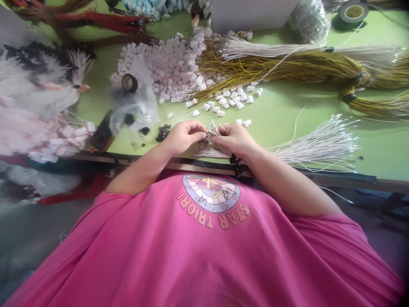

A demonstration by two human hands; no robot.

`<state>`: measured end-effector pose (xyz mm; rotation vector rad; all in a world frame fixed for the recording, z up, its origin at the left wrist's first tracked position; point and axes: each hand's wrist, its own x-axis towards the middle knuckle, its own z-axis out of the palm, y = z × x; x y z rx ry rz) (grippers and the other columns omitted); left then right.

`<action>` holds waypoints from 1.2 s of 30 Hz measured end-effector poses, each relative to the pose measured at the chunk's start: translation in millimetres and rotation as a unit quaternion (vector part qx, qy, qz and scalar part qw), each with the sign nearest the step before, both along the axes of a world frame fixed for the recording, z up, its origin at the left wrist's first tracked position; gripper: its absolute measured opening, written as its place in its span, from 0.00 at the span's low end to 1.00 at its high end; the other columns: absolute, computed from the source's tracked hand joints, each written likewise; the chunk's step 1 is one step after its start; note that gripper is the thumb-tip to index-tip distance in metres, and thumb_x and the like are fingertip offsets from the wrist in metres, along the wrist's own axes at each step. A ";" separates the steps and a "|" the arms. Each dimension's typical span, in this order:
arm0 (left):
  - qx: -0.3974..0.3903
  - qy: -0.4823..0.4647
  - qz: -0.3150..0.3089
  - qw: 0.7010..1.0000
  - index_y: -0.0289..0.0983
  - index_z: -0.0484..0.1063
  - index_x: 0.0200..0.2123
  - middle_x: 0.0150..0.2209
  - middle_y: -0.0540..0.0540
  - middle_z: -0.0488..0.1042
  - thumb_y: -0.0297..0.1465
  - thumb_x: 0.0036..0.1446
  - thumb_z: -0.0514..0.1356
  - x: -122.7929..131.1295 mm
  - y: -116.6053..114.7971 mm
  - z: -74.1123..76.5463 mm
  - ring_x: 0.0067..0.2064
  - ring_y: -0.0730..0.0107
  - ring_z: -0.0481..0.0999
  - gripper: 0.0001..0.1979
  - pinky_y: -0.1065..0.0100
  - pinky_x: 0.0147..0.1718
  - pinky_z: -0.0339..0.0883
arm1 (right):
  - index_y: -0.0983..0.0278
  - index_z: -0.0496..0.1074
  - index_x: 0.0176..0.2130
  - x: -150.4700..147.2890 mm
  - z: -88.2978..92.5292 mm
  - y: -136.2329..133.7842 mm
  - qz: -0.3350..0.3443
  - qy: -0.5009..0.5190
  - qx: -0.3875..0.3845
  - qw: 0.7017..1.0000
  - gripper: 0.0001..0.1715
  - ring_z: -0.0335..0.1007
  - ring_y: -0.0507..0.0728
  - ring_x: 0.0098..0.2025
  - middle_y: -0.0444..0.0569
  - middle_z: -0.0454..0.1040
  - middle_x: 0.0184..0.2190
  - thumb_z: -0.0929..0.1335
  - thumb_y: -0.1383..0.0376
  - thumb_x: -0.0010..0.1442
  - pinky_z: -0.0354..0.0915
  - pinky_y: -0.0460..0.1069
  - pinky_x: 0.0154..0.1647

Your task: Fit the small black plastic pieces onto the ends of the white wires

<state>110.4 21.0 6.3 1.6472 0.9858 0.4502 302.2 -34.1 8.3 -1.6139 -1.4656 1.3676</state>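
Observation:
At the table's near edge, my right hand (235,138) is closed round the tips of several white wires (207,150), whose ends poke up between its fingers. Thumb and forefinger of my left hand (187,136) are pinched together right beside those tips. What the left fingertips hold, if anything, is too small to make out. The white wires run under my right wrist and fan out as a bundle (319,145) on the right. A small heap of black parts (163,132) lies just left of my left hand. Loose white connectors (220,106) are scattered beyond both hands.
A large pile of white connectors (175,64) covers the middle back. Yellow-brown wires (294,70) stretch to the right under another white bundle (271,50). Left are a plastic bag (137,102), a black tape roll (129,82) and a dark phone-like object (102,131).

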 end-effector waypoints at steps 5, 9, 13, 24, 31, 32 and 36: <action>-0.076 -0.054 0.046 0.995 0.35 0.74 0.39 0.36 0.46 0.76 0.33 0.45 0.66 4.5 -2.7 -16.5 0.38 0.70 0.74 0.15 0.64 0.43 0.68 | 0.66 0.64 0.22 0.1 1.6 0.0 0.015 -0.021 0.027 0.999 0.13 0.51 0.47 0.22 0.40 0.56 0.18 0.65 0.59 0.50 0.50 0.46 0.24; -0.068 -0.063 0.069 0.993 0.34 0.75 0.37 0.35 0.46 0.77 0.33 0.45 0.66 7.1 -6.0 -20.5 0.37 0.70 0.75 0.13 0.65 0.42 0.69 | 0.67 0.67 0.25 -1.1 1.5 1.0 0.037 -0.017 0.048 0.998 0.13 0.54 0.48 0.25 0.42 0.59 0.20 0.63 0.59 0.53 0.53 0.46 0.27; -0.043 -0.068 0.076 0.994 0.35 0.76 0.35 0.34 0.47 0.77 0.32 0.45 0.66 9.6 -8.3 -23.4 0.36 0.70 0.75 0.12 0.66 0.41 0.69 | 0.67 0.65 0.25 -2.1 0.4 1.5 0.038 -0.025 0.033 0.998 0.16 0.54 0.48 0.24 0.41 0.59 0.20 0.62 0.57 0.55 0.53 0.46 0.27; 0.048 -0.082 0.054 0.994 0.36 0.77 0.33 0.33 0.48 0.76 0.28 0.47 0.63 11.3 -9.5 -22.9 0.36 0.71 0.74 0.07 0.67 0.40 0.68 | 0.66 0.70 0.31 3.5 -5.6 4.2 0.069 0.012 -0.007 0.998 0.17 0.56 0.49 0.25 0.43 0.64 0.22 0.63 0.55 0.56 0.54 0.46 0.27; 0.035 -0.120 0.041 0.991 0.36 0.77 0.31 0.33 0.47 0.76 0.28 0.46 0.64 10.6 -6.9 -25.5 0.36 0.71 0.74 0.06 0.67 0.40 0.68 | 0.66 0.70 0.30 7.0 -4.2 5.8 0.090 0.030 -0.032 0.995 0.16 0.55 0.49 0.24 0.43 0.63 0.21 0.64 0.56 0.56 0.54 0.47 0.26; 0.021 -0.128 0.042 0.991 0.36 0.77 0.31 0.33 0.47 0.76 0.28 0.45 0.64 10.8 -6.7 -25.8 0.35 0.71 0.75 0.07 0.67 0.39 0.69 | 0.66 0.70 0.30 7.4 -3.9 6.0 0.092 0.036 -0.034 0.994 0.16 0.55 0.49 0.24 0.43 0.63 0.21 0.64 0.56 0.56 0.53 0.47 0.26; -0.027 -0.112 0.072 0.991 0.35 0.77 0.32 0.31 0.48 0.77 0.28 0.43 0.65 12.3 -7.9 -25.9 0.33 0.72 0.75 0.08 0.68 0.37 0.69 | 0.65 0.68 0.28 9.0 -2.5 6.8 0.101 0.047 -0.031 0.993 0.15 0.55 0.48 0.24 0.42 0.62 0.21 0.63 0.56 0.56 0.53 0.46 0.26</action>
